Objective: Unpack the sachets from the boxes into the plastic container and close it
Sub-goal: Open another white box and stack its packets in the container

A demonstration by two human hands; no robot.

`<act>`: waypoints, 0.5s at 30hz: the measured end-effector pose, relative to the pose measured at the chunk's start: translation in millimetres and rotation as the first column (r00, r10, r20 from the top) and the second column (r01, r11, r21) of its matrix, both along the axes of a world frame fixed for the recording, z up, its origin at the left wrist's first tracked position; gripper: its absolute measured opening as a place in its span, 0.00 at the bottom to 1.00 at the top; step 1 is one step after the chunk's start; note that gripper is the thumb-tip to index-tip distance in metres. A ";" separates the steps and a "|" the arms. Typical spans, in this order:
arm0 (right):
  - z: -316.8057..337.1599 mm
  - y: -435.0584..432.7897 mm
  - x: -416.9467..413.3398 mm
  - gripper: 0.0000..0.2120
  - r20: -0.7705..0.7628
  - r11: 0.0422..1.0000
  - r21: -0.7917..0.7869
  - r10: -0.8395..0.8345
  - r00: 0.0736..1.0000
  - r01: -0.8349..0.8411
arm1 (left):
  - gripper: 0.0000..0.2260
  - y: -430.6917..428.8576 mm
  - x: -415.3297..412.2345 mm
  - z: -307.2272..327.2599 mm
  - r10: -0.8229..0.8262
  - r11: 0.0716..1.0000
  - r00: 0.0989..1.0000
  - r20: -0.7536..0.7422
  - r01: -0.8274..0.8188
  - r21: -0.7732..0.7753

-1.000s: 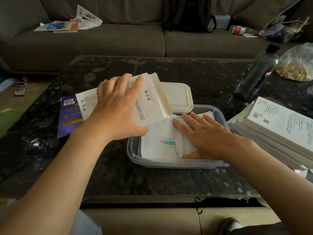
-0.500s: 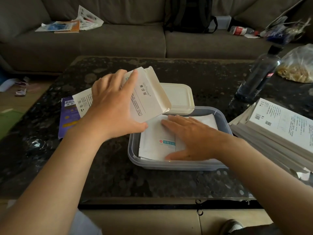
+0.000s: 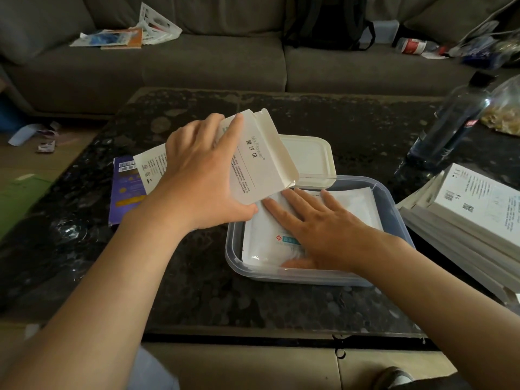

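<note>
My left hand (image 3: 202,175) grips a white cardboard box (image 3: 259,159), its open flap end tilted toward the clear plastic container (image 3: 394,209) on the dark table. White sachets (image 3: 270,240) lie flat inside the container. My right hand (image 3: 318,226) rests on them with fingers straight and spread. The container's white lid (image 3: 309,159) lies just behind it. A stack of white boxes (image 3: 472,215) sits at the right.
A flattened purple box (image 3: 123,190) and a white one (image 3: 149,167) lie left of my left hand. A dark bottle (image 3: 450,125) and a plastic bag (image 3: 503,108) stand at the far right. A grey sofa with papers and a backpack runs behind the table.
My left hand has lifted the box slightly up and away from the container. My right hand slid a little left over the sachets.
</note>
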State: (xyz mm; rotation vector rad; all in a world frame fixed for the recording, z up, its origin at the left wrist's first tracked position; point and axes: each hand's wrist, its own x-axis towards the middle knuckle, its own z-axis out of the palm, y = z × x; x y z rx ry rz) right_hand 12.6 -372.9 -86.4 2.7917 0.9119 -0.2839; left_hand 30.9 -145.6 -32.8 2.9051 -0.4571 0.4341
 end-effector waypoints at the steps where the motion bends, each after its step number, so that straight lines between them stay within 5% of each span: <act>1: -0.2 0.0 0.1 0.50 0.008 1.000 -0.001 0.003 1.000 -0.003 | 0.56 -1.1 0.1 0.0 -0.001 1.000 1.000 -0.003 0.001 0.007; 10: 15.0 -17.0 4.4 0.53 -0.138 0.975 0.198 -0.077 0.987 0.104 | 0.56 -3.0 -0.4 2.2 0.002 1.000 1.000 -0.026 -0.001 0.026; 15: 13.7 -36.0 1.2 0.53 -0.142 0.983 0.112 -0.129 0.981 0.145 | 0.57 -6.6 0.0 0.7 -0.011 0.999 0.999 -0.039 0.013 0.051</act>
